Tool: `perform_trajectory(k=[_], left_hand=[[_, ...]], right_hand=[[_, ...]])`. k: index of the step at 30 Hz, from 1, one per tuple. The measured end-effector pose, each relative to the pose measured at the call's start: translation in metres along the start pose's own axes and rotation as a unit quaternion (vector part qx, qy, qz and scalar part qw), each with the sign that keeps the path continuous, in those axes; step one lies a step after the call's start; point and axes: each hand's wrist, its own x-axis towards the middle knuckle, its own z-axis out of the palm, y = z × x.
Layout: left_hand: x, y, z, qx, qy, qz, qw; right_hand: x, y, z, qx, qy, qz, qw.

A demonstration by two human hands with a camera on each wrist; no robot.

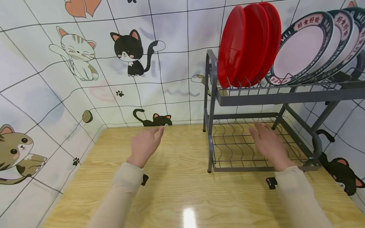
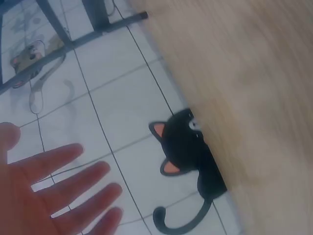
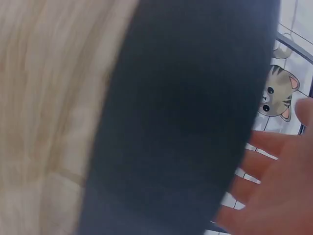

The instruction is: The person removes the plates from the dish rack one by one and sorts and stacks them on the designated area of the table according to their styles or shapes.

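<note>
In the head view my left hand hovers over the wooden table, left of a grey two-tier dish rack. Its fingers are extended and hold nothing; the left wrist view shows the spread fingers against the wall. My right hand appears in front of the rack's lower wire shelf, also without anything in its grasp. In the right wrist view a blurred dark grey surface covers the middle and hides some fingertips; whether the hand touches it, I cannot tell.
Red plates stand on edge in the rack's upper tier. Beside them lean white plates with dark patterned rims. White tiled walls with cat drawings border the wooden table behind and at both sides.
</note>
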Motion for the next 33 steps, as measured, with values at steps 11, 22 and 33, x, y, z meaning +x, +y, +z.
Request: perform_trajectory(k=[11, 22, 33], left_hand=[[-0.018, 0.021, 0.027, -0.189, 0.001, 0.015, 0.9819], [-0.039, 0.036, 0.085, -0.412, -0.141, 0.020, 0.8999], [-0.060, 0.063, 0.123, -0.583, -0.157, -0.041, 0.7963]], right_hand=[[-0.025, -0.011, 0.023, 0.076, 0.135, -0.007, 0.9880], [-0.039, -0.028, 0.021, 0.227, 0.289, 0.045, 0.9289], [-0.045, -0.030, 0.009, 0.270, 0.325, 0.031, 0.9058]])
